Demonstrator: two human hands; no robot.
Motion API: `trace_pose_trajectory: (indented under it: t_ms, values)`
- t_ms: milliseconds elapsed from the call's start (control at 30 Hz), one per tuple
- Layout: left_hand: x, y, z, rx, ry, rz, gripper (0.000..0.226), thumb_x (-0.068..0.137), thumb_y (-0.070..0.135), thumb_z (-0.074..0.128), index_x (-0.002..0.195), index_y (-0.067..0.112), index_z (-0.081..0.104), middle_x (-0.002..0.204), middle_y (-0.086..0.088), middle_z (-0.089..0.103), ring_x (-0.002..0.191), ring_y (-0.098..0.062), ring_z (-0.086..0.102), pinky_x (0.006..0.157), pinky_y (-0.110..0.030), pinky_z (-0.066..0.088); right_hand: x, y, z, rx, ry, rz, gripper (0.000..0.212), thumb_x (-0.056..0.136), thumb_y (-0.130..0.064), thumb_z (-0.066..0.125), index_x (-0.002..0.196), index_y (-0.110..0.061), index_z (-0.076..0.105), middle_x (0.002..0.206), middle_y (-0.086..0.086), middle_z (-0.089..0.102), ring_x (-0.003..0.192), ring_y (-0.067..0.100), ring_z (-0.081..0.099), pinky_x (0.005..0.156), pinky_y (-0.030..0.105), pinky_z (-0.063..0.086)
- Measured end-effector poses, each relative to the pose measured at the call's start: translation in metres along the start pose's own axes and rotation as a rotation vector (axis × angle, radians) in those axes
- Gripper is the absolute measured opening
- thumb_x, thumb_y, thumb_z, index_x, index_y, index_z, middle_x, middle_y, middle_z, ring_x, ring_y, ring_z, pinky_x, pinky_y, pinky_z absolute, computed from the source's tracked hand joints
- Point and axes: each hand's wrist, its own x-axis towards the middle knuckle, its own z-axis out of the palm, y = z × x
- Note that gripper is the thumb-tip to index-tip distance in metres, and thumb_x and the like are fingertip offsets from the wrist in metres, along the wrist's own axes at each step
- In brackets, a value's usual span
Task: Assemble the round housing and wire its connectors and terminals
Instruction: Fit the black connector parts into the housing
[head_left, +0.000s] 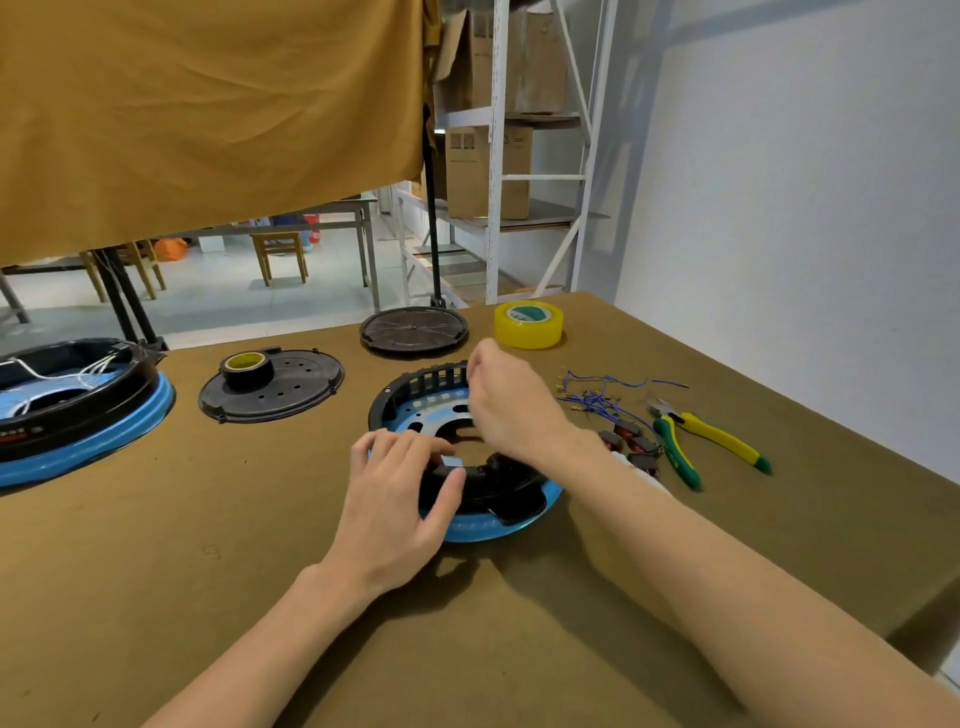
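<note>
A round housing (415, 400), black with a blue rim, lies in the middle of the table. My left hand (400, 499) rests on its near left edge, with fingers and thumb gripping the black wall. My right hand (506, 402) hovers over the housing's far right side, fingers curled together; whether they pinch anything is hidden. A tangle of blue wires with terminals (602, 397) lies right of the housing. Small black and red connectors (631, 441) sit beside my right forearm.
Green and yellow pliers (706, 441) lie at the right. A yellow tape roll (529, 325) and a black round grille (414, 330) stand at the back. A black cover plate (280, 392) carries a dark tape roll (247, 366). Another wired housing (78, 410) sits far left.
</note>
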Motion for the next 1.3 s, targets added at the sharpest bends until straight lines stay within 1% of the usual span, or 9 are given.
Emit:
trace_pose_trajectory:
  t_ms: [233, 467, 600, 767, 900, 1000, 1133, 1200, 1300]
  values:
    - [0.001, -0.001, -0.003, 0.000, -0.037, 0.008, 0.030, 0.100, 0.050, 0.045, 0.093, 0.027, 0.064, 0.093, 0.016, 0.058, 0.096, -0.004, 0.048, 0.107, -0.040, 0.035, -0.001, 0.009, 0.013, -0.170, -0.210, -0.043, 0.008, 0.097, -0.007, 0.045, 0.106, -0.008, 0.045, 0.081, 0.008, 0.059, 0.071, 0.030, 0.049, 0.068, 0.038, 0.027]
    - [0.002, -0.001, -0.003, 0.009, -0.040, 0.018, 0.028, 0.098, 0.049, 0.049, 0.092, 0.026, 0.065, 0.091, 0.014, 0.060, 0.095, -0.008, 0.051, 0.105, -0.042, 0.036, -0.004, 0.028, 0.008, 0.006, -0.387, 0.006, 0.022, 0.108, -0.022, 0.037, 0.123, -0.019, 0.054, 0.082, -0.004, 0.060, 0.068, 0.015, 0.058, 0.056, 0.032, 0.041]
    - [0.001, 0.001, -0.005, 0.018, -0.032, 0.024, 0.030, 0.098, 0.049, 0.049, 0.094, 0.025, 0.067, 0.092, 0.013, 0.061, 0.096, -0.007, 0.051, 0.106, -0.040, 0.036, 0.013, 0.031, 0.000, -0.068, -0.508, -0.056, 0.031, 0.107, -0.031, 0.050, 0.095, -0.015, 0.073, 0.079, 0.010, 0.073, 0.069, 0.026, 0.066, 0.066, 0.040, 0.055]
    - [0.001, 0.009, -0.008, 0.064, -0.024, 0.135, 0.036, 0.096, 0.051, 0.057, 0.096, 0.022, 0.077, 0.088, 0.010, 0.073, 0.085, -0.007, 0.062, 0.094, -0.028, 0.042, 0.005, 0.046, 0.001, -0.067, -0.349, -0.114, 0.054, 0.104, -0.047, 0.052, 0.069, -0.008, 0.068, 0.060, 0.014, 0.062, 0.047, 0.017, 0.045, 0.049, 0.023, 0.036]
    - [0.007, 0.024, -0.020, -0.006, -0.205, 0.241, 0.046, 0.101, 0.054, 0.050, 0.109, 0.020, 0.080, 0.088, 0.010, 0.079, 0.074, -0.004, 0.070, 0.064, -0.025, 0.058, -0.006, 0.049, 0.002, -0.085, -0.023, -0.224, 0.037, 0.104, -0.031, 0.057, 0.075, -0.009, 0.063, 0.074, 0.003, 0.057, 0.075, 0.018, 0.048, 0.072, 0.030, 0.036]
    - [0.010, 0.032, -0.029, -0.036, -0.352, 0.249, 0.046, 0.104, 0.051, 0.040, 0.118, 0.025, 0.075, 0.086, 0.010, 0.076, 0.072, -0.010, 0.068, 0.060, -0.029, 0.055, -0.012, 0.054, 0.000, -0.032, 0.265, -0.134, 0.017, 0.101, -0.025, 0.060, 0.093, -0.011, 0.065, 0.092, 0.000, 0.056, 0.089, 0.014, 0.049, 0.078, 0.025, 0.038]
    - [0.018, 0.047, -0.035, -0.191, -0.559, 0.089, 0.044, 0.102, 0.049, 0.037, 0.108, 0.023, 0.073, 0.076, 0.004, 0.068, 0.070, -0.017, 0.060, 0.065, -0.037, 0.051, -0.023, 0.065, 0.012, 0.369, 0.149, 0.412, 0.029, 0.101, -0.027, 0.061, 0.126, -0.016, 0.053, 0.110, -0.003, 0.060, 0.097, 0.010, 0.060, 0.070, 0.018, 0.041]
    - [0.026, 0.052, -0.040, -0.276, -0.744, 0.005, 0.049, 0.104, 0.046, 0.036, 0.110, 0.011, 0.070, 0.086, -0.014, 0.068, 0.077, -0.031, 0.061, 0.075, -0.049, 0.053, -0.024, 0.067, 0.014, 0.417, 0.140, 0.415, 0.030, 0.102, -0.028, 0.060, 0.129, -0.014, 0.054, 0.105, -0.005, 0.065, 0.100, 0.014, 0.062, 0.075, 0.021, 0.042]
    - [0.035, 0.046, -0.047, -0.342, -0.854, -0.073, 0.032, 0.108, 0.034, 0.044, 0.128, 0.031, 0.069, 0.098, 0.012, 0.074, 0.086, 0.000, 0.069, 0.080, -0.018, 0.057, -0.018, 0.063, 0.008, 0.414, 0.078, 0.307, 0.031, 0.104, -0.031, 0.058, 0.130, -0.015, 0.053, 0.091, -0.003, 0.072, 0.091, 0.012, 0.062, 0.082, 0.028, 0.042]
